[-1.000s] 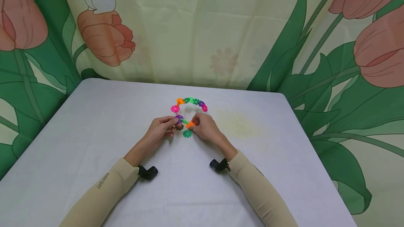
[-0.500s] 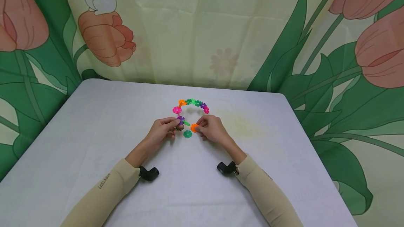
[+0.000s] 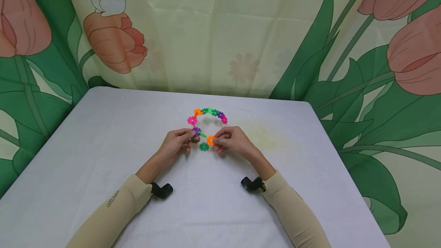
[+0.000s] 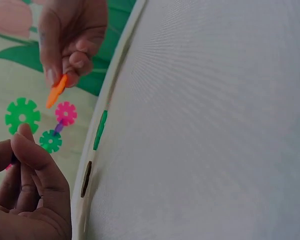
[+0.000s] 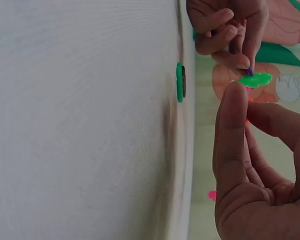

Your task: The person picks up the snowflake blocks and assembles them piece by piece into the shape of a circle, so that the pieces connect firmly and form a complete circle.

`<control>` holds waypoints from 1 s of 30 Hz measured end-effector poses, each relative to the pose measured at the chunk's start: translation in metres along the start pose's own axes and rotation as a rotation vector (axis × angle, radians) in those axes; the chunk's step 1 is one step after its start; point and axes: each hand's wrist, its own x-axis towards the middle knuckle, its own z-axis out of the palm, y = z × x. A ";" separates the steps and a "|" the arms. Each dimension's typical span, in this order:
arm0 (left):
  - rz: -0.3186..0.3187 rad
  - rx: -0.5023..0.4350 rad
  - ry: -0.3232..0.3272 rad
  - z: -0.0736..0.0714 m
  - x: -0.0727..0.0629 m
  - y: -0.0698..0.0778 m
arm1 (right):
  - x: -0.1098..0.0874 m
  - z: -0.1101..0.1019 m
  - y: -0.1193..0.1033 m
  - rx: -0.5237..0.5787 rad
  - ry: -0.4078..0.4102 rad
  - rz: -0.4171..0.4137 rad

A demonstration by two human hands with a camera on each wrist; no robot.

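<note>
My left hand [image 3: 177,142] pinches a purple notched snowflake disc [image 3: 196,131], the near end piece of a curved chain of linked snowflake discs. A light green disc [image 4: 22,116] is joined to that purple one and points toward the right hand. Between thumb and fingers my right hand [image 3: 234,141] pinches a single orange snowflake disc [image 3: 210,140], a small gap away from the green one. The chain arcs away through pink [image 3: 192,120], orange and green discs to a pink disc [image 3: 224,119] at its far right end.
A loose teal green disc [image 3: 204,147] lies on the white-covered table [image 3: 206,209] just in front of the hands. Beside it a brown disc [image 4: 86,179] lies partly hidden by the left fingers. A flower-printed curtain [image 3: 213,41] hangs behind the table.
The right hand has drawn back to the right with the orange disc, opening a gap from the green disc. The left hand and the chain have barely moved.
</note>
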 end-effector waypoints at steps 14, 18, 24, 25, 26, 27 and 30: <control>-0.002 -0.010 0.001 0.001 -0.002 -0.001 | -0.003 -0.003 -0.006 0.171 -0.015 0.024; -0.006 -0.014 0.003 0.001 -0.002 -0.001 | -0.003 -0.001 -0.008 0.170 -0.021 0.027; 0.000 -0.023 -0.004 0.001 -0.001 -0.003 | -0.004 0.000 -0.008 0.166 -0.026 0.048; -0.002 -0.023 -0.004 0.001 -0.001 -0.003 | -0.004 0.000 -0.008 0.162 -0.027 0.050; -0.003 -0.025 0.000 0.001 0.000 -0.003 | -0.004 0.000 -0.008 0.159 -0.029 0.053; -0.002 -0.023 -0.001 0.001 0.000 -0.003 | -0.004 0.001 -0.008 0.155 -0.031 0.052; 0.007 -0.011 -0.005 0.000 0.000 -0.004 | -0.005 0.001 -0.008 0.143 -0.044 0.047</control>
